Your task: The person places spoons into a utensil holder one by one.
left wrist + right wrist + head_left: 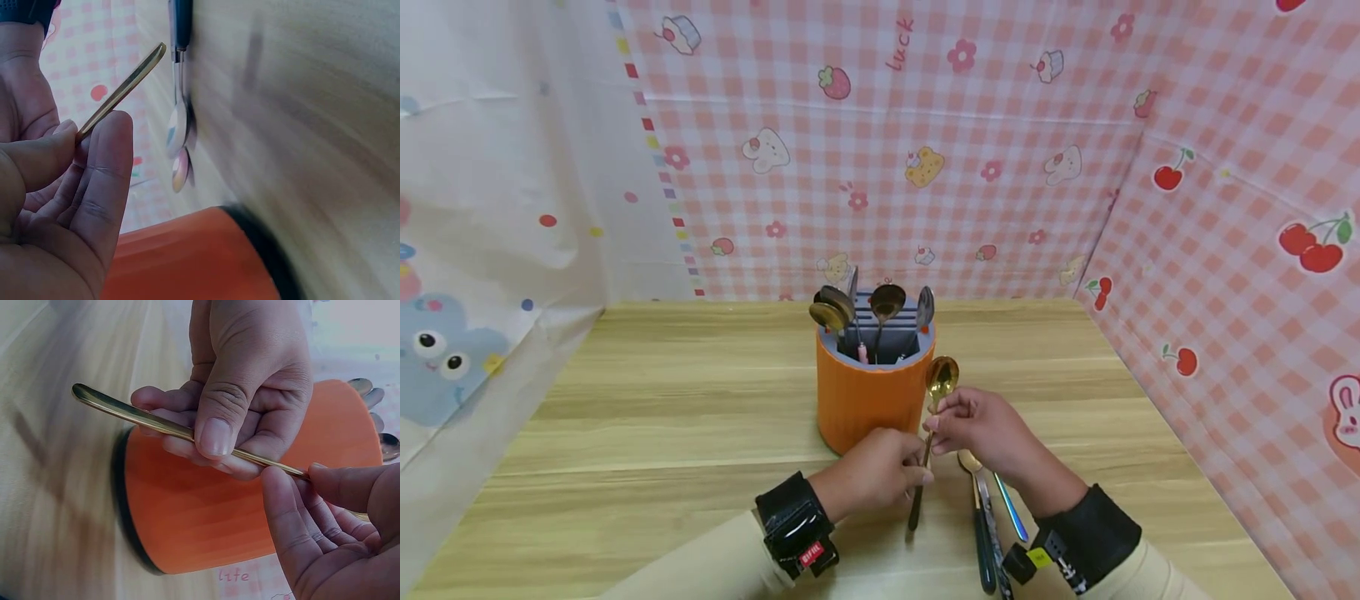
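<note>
A gold spoon (942, 377) is held bowl up in front of the orange utensil holder (868, 400), its handle slanting down. My right hand (981, 429) pinches it just below the bowl. Lower on the handle, my left hand (880, 468) grips it between thumb and fingers. In the right wrist view the gold handle (144, 417) lies under the left thumb (215, 434), while the right hand's fingertips (278, 478) pinch it farther along. The left wrist view shows the handle's end (147, 65) sticking out past the left hand (69, 206).
Inside the holder stand several utensils, among them a dark ladle (887, 302) and a slotted utensil (925, 307). On the wooden table (685, 400), near my right forearm, lie a dark-handled spoon (982, 533) and a blue shiny handle (1011, 507). Patterned cloth (880, 125) hangs behind.
</note>
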Available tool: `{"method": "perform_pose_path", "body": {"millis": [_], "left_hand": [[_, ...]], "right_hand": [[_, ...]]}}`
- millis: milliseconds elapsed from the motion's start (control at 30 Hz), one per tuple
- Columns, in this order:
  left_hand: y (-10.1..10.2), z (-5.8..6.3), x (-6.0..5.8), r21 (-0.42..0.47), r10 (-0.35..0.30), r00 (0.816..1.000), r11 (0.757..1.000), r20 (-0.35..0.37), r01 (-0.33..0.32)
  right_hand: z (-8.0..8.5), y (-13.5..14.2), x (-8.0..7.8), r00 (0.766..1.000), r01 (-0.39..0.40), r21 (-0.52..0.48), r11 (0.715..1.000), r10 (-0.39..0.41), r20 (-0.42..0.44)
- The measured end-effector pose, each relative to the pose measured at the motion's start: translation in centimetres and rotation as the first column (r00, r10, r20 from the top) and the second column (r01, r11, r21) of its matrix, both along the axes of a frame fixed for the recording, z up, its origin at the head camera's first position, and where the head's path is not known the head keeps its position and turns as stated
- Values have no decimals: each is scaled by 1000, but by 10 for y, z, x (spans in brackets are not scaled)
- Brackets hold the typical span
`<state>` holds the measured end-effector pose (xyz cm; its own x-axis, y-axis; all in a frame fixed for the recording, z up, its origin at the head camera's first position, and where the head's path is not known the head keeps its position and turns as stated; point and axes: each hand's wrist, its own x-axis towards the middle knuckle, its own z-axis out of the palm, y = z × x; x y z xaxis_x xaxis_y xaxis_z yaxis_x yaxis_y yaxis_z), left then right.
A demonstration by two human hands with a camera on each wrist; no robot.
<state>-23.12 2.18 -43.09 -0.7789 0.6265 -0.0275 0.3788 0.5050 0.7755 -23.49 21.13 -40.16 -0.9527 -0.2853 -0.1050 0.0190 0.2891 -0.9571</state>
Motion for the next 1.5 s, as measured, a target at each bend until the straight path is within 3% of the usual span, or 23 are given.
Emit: {"method": "perform_pose_path", "body": {"millis": [400,733,1300,1500], "left_hand": [[-6,20,0,15,13,1000,1000,-20,-12],[-9,33,-1,28,26,998,999,55,-28],[-14,49,-3,43,11,996,999,-88,-8],[-16,58,-4,57,16,991,998,-134,-8]], "right_hand": [[20,-6,-4,999,-1,-2,1000,1,-42],[34,-11,-4,999,13,9,1000,-12,-52],[60,-15,-1,996,20,58,998,-16,-83],[70,-17,-3,992,14,62,998,-6,-129]]}}
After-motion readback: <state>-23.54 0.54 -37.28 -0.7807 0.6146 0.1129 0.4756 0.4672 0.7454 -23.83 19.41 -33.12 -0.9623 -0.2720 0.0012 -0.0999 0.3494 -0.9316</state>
